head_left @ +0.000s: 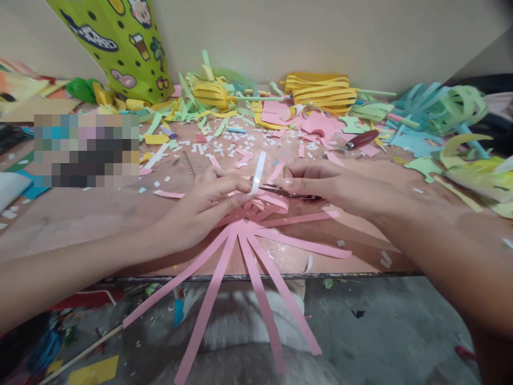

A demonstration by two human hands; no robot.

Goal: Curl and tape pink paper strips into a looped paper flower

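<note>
Our pink paper cutout point(245, 229) lay at the table's point(100, 208) near edge, some strips hanging over. Above its centre, our left hand point(218, 195) pinched a white strip point(259, 170); our right hand point(310, 179) gripped scissors point(294, 192), tips beside it. Beyond, we had white scraps point(236, 145), then yellow slit paper point(320, 91).

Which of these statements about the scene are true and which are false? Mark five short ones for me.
1. The right hand holds scissors. True.
2. The red-handled tool is in the left hand. False: the tool lies on the table.
3. Some pink strips hang past the table's near edge. True.
4. The green patterned bag is at the far right. False: the bag is on the left.
5. A pale strip sticks up at the left hand's fingertips. True.
</note>
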